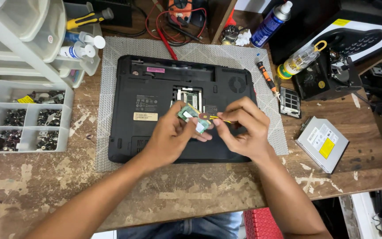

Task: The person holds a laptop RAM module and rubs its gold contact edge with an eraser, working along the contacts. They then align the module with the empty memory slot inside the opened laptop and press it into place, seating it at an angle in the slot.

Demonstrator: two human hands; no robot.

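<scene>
Fingers of the left hand [173, 132] pinch a small green memory module [192, 116] by its near end, above the middle of the upturned black laptop [155, 106]. Its long axis runs from the open memory bay [190, 96] down toward the right hand [242, 128], which closes on a thin yellow-handled tool [219, 118] touching the module's right end; both hands are equally near. A pink sticker sits near the laptop's far left corner, a cream label left of centre. At the desk's right edge lies a silver optical drive [321, 142] with a yellow label.
</scene>
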